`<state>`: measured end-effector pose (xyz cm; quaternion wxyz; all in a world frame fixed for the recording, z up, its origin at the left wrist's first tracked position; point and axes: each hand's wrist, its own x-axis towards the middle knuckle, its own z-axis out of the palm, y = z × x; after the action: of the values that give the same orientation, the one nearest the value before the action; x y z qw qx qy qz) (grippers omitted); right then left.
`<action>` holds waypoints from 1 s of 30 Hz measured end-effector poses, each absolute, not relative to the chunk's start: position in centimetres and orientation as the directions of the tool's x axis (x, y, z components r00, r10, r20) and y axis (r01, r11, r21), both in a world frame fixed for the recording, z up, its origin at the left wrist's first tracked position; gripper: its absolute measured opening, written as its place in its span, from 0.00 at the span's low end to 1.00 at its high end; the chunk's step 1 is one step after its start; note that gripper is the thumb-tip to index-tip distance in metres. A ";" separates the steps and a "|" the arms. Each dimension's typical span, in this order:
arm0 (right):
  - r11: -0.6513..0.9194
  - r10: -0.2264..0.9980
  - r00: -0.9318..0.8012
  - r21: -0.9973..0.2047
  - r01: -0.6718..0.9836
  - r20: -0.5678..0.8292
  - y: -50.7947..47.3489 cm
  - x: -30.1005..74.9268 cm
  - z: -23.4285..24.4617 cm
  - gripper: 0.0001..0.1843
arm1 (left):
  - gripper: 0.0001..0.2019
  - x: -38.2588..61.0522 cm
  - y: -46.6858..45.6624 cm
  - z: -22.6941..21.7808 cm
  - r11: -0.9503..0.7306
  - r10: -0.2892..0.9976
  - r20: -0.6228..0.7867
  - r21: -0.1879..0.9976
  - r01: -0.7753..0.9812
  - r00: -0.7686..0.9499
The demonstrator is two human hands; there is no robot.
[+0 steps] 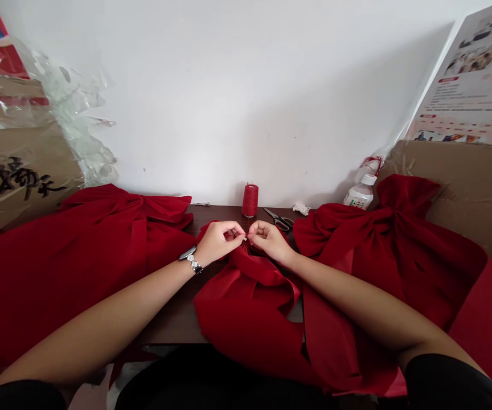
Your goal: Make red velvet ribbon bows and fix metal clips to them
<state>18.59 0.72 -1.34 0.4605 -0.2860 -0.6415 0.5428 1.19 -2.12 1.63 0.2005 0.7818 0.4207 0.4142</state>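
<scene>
A gathered red fabric bow (250,279) lies in the middle of the dark table, its long tails hanging over the front edge. My left hand (221,239), with a watch and a bracelet at the wrist, is closed in a pinch above the bow's gathered centre. Facing it, my right hand (269,239) is pinched too, the fingertips of both nearly meeting. Between them shows a small pale piece (245,239), too small to name. What exactly each pinch holds is hidden by the fingers.
Large red bows lie at left (113,228) and right (382,233). Along the wall stand a red thread spool (250,200) with needles on top, scissors (279,220), crumpled white scrap (301,208) and a white-capped bottle (360,192). Cardboard boxes (19,148) flank the table (173,324).
</scene>
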 end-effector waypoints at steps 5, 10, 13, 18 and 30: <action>0.276 0.859 -0.412 -0.953 -0.128 0.304 0.8 18.6 -1.5 0.10 | 0.05 1.2 -2.1 1.6 -0.573 0.819 0.481 0.652 0.497 0.313; 0.294 0.862 -0.399 -0.950 -0.109 0.313 0.8 18.6 -1.4 0.10 | 0.06 1.2 -2.1 1.6 -0.580 0.813 0.490 0.630 0.516 0.316; 0.292 0.862 -0.404 -0.951 -0.099 0.306 0.8 18.6 -1.3 0.10 | 0.05 1.2 -2.1 1.6 -0.584 0.809 0.495 0.621 0.523 0.316; 0.300 0.861 -0.409 -0.951 -0.071 0.302 0.7 18.6 -1.2 0.10 | 0.06 1.2 -2.1 1.6 -0.584 0.810 0.487 0.620 0.524 0.327; 0.288 0.868 -0.406 -0.956 -0.054 0.285 0.6 18.5 -1.0 0.15 | 0.06 1.1 -2.0 1.4 -0.582 0.813 0.482 0.632 0.513 0.328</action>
<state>18.54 0.55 -1.02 0.4506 -0.3066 -0.6642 0.5116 1.12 -1.96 1.36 0.1865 0.7933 0.4177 0.4017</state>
